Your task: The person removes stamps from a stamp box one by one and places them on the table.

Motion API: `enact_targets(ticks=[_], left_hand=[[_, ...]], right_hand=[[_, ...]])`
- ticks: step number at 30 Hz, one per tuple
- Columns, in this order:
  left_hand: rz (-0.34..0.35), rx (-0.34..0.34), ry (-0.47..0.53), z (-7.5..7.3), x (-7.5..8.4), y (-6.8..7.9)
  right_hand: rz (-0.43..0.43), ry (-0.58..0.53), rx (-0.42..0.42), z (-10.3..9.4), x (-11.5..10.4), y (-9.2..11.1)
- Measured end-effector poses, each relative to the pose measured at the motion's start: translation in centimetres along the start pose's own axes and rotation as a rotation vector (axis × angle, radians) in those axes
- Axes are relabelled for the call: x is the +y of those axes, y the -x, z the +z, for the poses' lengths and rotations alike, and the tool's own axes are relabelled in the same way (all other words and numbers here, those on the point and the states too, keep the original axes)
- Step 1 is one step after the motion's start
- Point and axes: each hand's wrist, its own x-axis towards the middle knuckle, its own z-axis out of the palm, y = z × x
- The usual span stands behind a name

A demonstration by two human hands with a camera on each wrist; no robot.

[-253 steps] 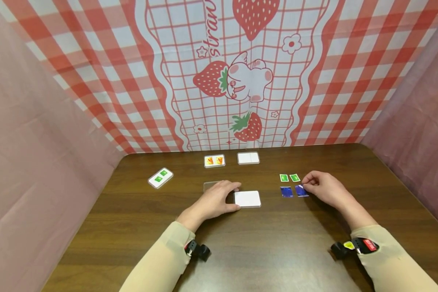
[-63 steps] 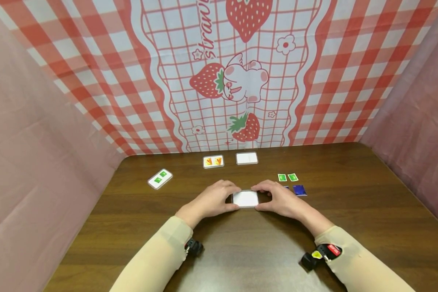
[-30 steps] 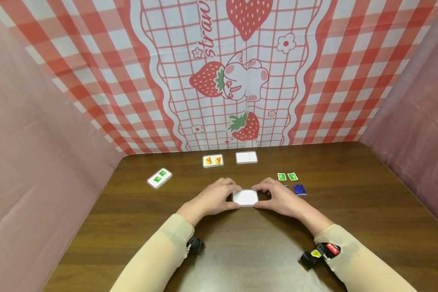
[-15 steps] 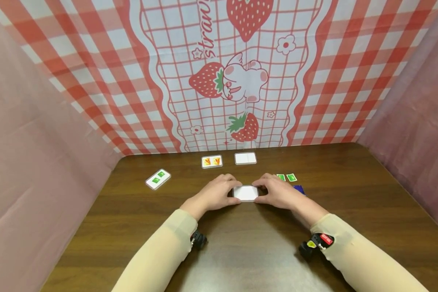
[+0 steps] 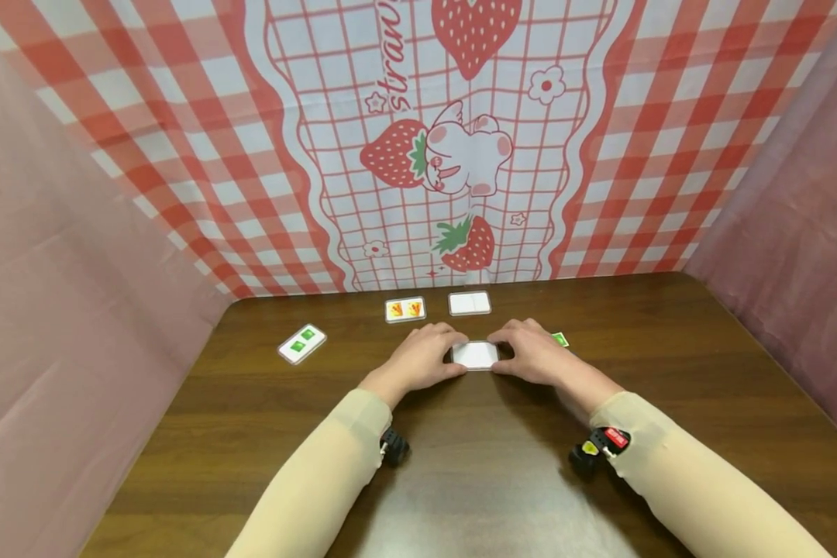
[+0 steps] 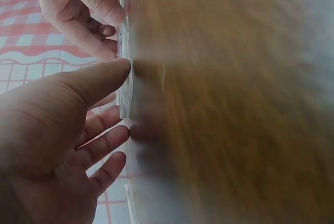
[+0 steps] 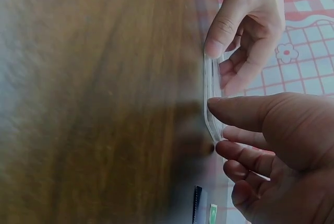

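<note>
A white card in a clear rigid case [image 5: 475,356] lies face up between both hands near the middle of the table [image 5: 460,480]. My left hand [image 5: 425,356] grips its left end between thumb and fingers. The right end is pinched the same way by my right hand [image 5: 535,355]. Side-on in the left wrist view, the clear case [image 6: 124,83] shows as thin stacked layers along the tabletop. The right wrist view has the thumb of the right hand [image 7: 292,135] on the near edge of the case [image 7: 210,85].
Towards the back lie a case with two orange pictures [image 5: 405,310] and a white case with a dividing line [image 5: 470,303]. A case with two green pictures [image 5: 302,343] sits at the left. One green piece [image 5: 561,339] shows past the right hand; a dark blue piece [image 7: 197,205] is nearby.
My right hand has left the blue pieces and come to the case's right end. The separate clear sheet by my left hand is no longer seen. Lately both hands moved the case away from me.
</note>
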Motion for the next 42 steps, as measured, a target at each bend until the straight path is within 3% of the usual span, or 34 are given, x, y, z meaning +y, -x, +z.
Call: enact_targets(ticks=[18,27,36,42], left_hand=[[-0.068,0.071,-0.118,0.5,-0.1,-2.1],[-0.084,0.049,-0.126,0.4,0.3,-2.6],[-0.099,0.052,-0.117,0.3,0.4,-2.3],[-0.140,0.123,-0.115,0.0,-0.6,-1.7]], right_hand=[[0.035,0.025,-0.016,-0.7,1.8,-2.9],[0.052,0.000,-0.001,-0.8,2.3,-3.6],[0.048,-0.011,0.021,-0.6,2.3,-3.6],[0.058,-0.013,0.096,-0.4,1.8,-3.4]])
